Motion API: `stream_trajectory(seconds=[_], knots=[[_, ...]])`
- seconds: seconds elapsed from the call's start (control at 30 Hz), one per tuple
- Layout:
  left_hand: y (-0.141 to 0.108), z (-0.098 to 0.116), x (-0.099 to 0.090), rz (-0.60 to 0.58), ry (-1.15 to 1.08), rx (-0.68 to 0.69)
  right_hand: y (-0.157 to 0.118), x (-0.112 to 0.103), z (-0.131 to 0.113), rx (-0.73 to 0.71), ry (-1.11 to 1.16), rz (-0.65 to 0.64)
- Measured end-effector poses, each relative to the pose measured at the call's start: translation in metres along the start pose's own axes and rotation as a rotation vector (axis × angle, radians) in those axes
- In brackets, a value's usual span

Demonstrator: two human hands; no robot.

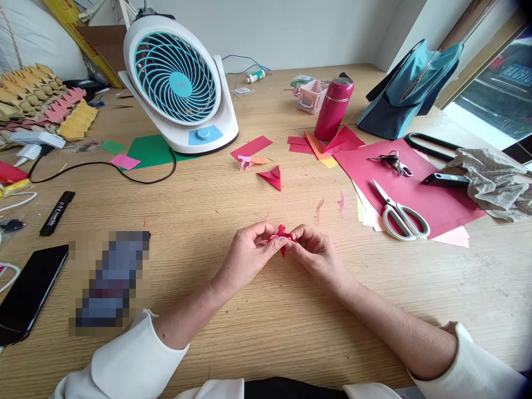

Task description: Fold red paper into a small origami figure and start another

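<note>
A small red folded paper figure (282, 229) is pinched between both hands over the middle of the wooden table. My left hand (253, 246) grips its left side with thumb and fingers. From the other side, my right hand (316, 252) has its thumb and fingertips closed on the right part. Points of folded paper stick out above and below the fingertips; the rest is covered by them. Just beyond the hands lies a red folded paper piece (272, 177). Farther back are a red paper strip (251, 148) and a tiny pink folded figure (245, 162).
A white fan (224, 122) stands at the back left on green paper (143, 151). To the right, scissors (401, 216) and keys (393, 160) lie on red sheets (353, 158). A magenta flask (333, 108) and blue bag (409, 88) stand behind. A black phone (31, 293) lies left.
</note>
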State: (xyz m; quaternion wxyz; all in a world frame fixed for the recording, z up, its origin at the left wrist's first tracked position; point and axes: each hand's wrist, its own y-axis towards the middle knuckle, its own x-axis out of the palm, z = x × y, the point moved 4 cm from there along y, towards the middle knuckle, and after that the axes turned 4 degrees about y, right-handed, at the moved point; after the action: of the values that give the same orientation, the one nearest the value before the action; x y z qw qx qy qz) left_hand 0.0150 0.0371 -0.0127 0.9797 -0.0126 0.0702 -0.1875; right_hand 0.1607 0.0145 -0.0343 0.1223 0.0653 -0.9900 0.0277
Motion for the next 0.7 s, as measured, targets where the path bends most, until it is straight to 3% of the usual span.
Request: stream_trajectory(seconds=[0.23, 0.43, 0.7], knots=[[0.001, -0.005, -0.002, 0.022, 0.068, 0.028, -0.002, 0.002, 0.006, -0.009, -0.005, -0.008], [0.003, 0.003, -0.007, 0.025, 0.184, 0.025, -0.003, 0.003, -0.001, 0.052, -0.097, -0.079], [0.003, 0.009, -0.007, -0.026, 0.282, 0.038, -0.003, 0.001, -0.006, 0.04, -0.083, -0.027]])
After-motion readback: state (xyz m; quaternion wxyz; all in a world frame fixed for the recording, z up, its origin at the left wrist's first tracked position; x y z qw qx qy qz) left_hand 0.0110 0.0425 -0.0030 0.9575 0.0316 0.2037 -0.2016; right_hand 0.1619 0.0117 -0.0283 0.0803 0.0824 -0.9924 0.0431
